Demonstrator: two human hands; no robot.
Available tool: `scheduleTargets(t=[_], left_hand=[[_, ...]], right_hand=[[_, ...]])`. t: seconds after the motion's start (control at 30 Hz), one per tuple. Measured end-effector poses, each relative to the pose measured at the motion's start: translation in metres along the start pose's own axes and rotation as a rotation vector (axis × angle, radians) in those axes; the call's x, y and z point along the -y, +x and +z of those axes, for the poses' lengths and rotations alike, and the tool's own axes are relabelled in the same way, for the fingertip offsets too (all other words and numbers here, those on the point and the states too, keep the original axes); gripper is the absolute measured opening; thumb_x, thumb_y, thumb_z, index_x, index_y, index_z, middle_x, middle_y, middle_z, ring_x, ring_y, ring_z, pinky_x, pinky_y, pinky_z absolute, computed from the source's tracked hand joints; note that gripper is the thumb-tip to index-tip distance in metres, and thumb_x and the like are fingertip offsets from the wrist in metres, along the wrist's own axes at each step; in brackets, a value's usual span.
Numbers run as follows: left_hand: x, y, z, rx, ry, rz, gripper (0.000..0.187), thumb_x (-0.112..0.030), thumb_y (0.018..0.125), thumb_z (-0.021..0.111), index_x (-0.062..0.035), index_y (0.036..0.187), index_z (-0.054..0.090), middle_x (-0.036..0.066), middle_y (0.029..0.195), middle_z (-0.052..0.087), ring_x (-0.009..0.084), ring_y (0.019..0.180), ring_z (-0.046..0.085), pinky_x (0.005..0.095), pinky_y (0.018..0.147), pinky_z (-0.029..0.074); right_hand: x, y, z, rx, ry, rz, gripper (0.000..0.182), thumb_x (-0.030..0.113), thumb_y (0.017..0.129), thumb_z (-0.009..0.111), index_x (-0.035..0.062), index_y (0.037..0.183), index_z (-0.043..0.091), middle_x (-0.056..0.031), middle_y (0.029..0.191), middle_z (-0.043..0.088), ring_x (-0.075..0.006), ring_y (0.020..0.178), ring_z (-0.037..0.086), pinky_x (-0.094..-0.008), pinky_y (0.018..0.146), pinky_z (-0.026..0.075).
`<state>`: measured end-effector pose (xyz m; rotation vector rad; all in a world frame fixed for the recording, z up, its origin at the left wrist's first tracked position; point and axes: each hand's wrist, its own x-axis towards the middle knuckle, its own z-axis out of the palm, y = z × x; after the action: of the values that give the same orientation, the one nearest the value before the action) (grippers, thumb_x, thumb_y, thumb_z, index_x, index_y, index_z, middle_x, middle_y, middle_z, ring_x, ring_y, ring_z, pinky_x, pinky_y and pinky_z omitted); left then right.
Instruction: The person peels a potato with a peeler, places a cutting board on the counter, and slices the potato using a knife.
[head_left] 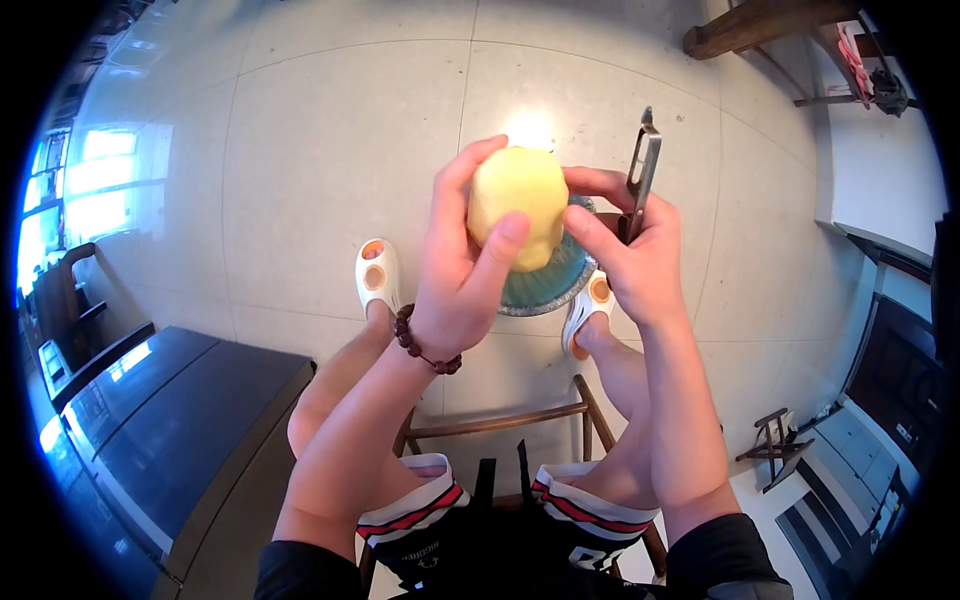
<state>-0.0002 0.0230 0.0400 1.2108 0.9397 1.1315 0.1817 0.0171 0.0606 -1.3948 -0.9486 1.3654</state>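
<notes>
A peeled, pale yellow potato [518, 200] is held up in front of me, its surface faceted. My left hand [465, 255] wraps around its left side, thumb across the lower front. A peeler [643, 170] with a metal head points upward from my right hand [635, 245], its handle mostly hidden in the curled fingers. The right thumb and index fingertips are right at the potato's right edge. Below the hands, partly covered by them, stands a round blue-green bin [545, 290] with a rim. A dark bead bracelet [425, 345] circles my left wrist.
My feet in white clogs [377, 275] flank the bin on the tiled floor [340, 130]. I sit on a wooden-framed seat [500, 422]. A dark glossy table [190, 400] is at left, wooden furniture [760, 25] at upper right, and a small wooden stool [775, 445] at right.
</notes>
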Motion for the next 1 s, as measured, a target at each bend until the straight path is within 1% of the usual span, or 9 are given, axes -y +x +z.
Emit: scheduleTargets(t=[0.3, 0.53, 0.6, 0.73, 0.8, 0.83, 0.87, 0.93, 1.0], left_hand=[[0.009, 0.002, 0.002, 0.074, 0.186, 0.174, 0.054, -0.008, 0.095, 0.073, -0.0042, 0.145, 0.052, 0.017, 0.135, 0.062, 0.0294, 0.125, 0.062, 0.041, 0.107, 0.048], [0.009, 0.002, 0.0, 0.139, 0.376, 0.292, 0.053, -0.007, 0.096, 0.071, -0.0032, 0.145, 0.05, 0.018, 0.133, 0.063, 0.033, 0.126, 0.061, 0.0426, 0.107, 0.049], [0.006, -0.005, 0.007, -0.041, -0.119, -0.063, 0.05, -0.016, 0.103, 0.063, -0.0029, 0.148, 0.045, 0.016, 0.132, 0.063, 0.0338, 0.126, 0.061, 0.0423, 0.108, 0.049], [0.009, 0.006, -0.004, -0.198, -0.518, -0.36, 0.045, -0.034, 0.111, 0.047, -0.0044, 0.145, 0.047, 0.017, 0.138, 0.059, 0.0326, 0.126, 0.061, 0.0454, 0.103, 0.052], [0.015, 0.008, -0.017, -0.187, -0.783, -0.561, 0.048, -0.046, 0.111, 0.042, -0.0063, 0.137, 0.051, 0.014, 0.127, 0.064, 0.0332, 0.115, 0.066, 0.0481, 0.088, 0.057], [0.011, 0.011, -0.015, -0.312, -0.702, -0.617, 0.049, -0.05, 0.109, 0.046, -0.0066, 0.129, 0.054, 0.013, 0.121, 0.066, 0.0317, 0.106, 0.069, 0.0448, 0.076, 0.057], [0.012, 0.013, -0.017, -0.31, -0.706, -0.615, 0.049, -0.05, 0.109, 0.046, -0.0066, 0.129, 0.054, 0.013, 0.121, 0.066, 0.0317, 0.106, 0.069, 0.0448, 0.076, 0.057], [0.016, 0.014, -0.026, -0.421, -0.568, -0.669, 0.05, -0.053, 0.107, 0.049, -0.0074, 0.126, 0.056, 0.012, 0.117, 0.066, 0.0296, 0.1, 0.07, 0.0422, 0.072, 0.057], [0.018, 0.018, -0.027, -0.489, -0.535, -0.672, 0.052, -0.056, 0.105, 0.052, -0.0076, 0.123, 0.058, 0.011, 0.115, 0.067, 0.0286, 0.097, 0.07, 0.0399, 0.068, 0.056]], right_hand=[[-0.002, -0.003, 0.0, 0.017, -0.005, -0.002, 0.049, 0.023, 0.079, 0.091, 0.0036, 0.121, 0.075, 0.012, 0.07, 0.052, 0.0018, 0.058, 0.032, -0.0204, 0.053, 0.025], [0.0, 0.0, -0.02, 0.131, -0.025, -0.021, 0.041, 0.02, 0.085, 0.085, 0.0024, 0.121, 0.075, 0.0103, 0.069, 0.054, 0.0008, 0.057, 0.036, -0.0214, 0.054, 0.028], [0.0, 0.006, -0.026, 0.201, -0.051, -0.021, 0.036, 0.018, 0.088, 0.083, 0.0014, 0.119, 0.075, 0.0087, 0.069, 0.058, 0.0001, 0.058, 0.041, -0.0223, 0.055, 0.032], [-0.021, 0.01, -0.034, 0.14, -0.185, 0.043, 0.022, 0.016, 0.096, 0.072, -0.0012, 0.109, 0.076, -0.0048, 0.073, 0.072, -0.012, 0.068, 0.065, -0.0339, 0.061, 0.048], [-0.024, 0.009, -0.041, 0.324, -0.706, 0.291, 0.021, 0.018, 0.099, 0.068, -0.0017, 0.102, 0.074, -0.0139, 0.07, 0.068, -0.0197, 0.063, 0.064, -0.0356, 0.061, 0.049], [-0.036, 0.009, -0.044, 0.391, -0.809, 0.25, 0.024, 0.022, 0.101, 0.065, -0.0016, 0.1, 0.071, -0.0205, 0.07, 0.065, -0.0293, 0.06, 0.063, -0.0399, 0.061, 0.05], [-0.043, 0.009, -0.041, 0.389, -0.813, 0.248, 0.024, 0.022, 0.101, 0.065, -0.0016, 0.1, 0.071, -0.0205, 0.07, 0.065, -0.0293, 0.06, 0.063, -0.0399, 0.061, 0.05], [-0.061, 0.003, -0.023, 0.071, -0.516, 0.133, 0.023, 0.021, 0.101, 0.064, -0.0016, 0.102, 0.069, -0.0223, 0.072, 0.068, -0.0375, 0.062, 0.066, -0.0484, 0.062, 0.051], [-0.144, 0.002, -0.016, 0.015, -0.761, 0.144, 0.022, 0.019, 0.101, 0.061, -0.0017, 0.104, 0.069, -0.0259, 0.076, 0.069, -0.0448, 0.071, 0.07, -0.0545, 0.068, 0.054]])
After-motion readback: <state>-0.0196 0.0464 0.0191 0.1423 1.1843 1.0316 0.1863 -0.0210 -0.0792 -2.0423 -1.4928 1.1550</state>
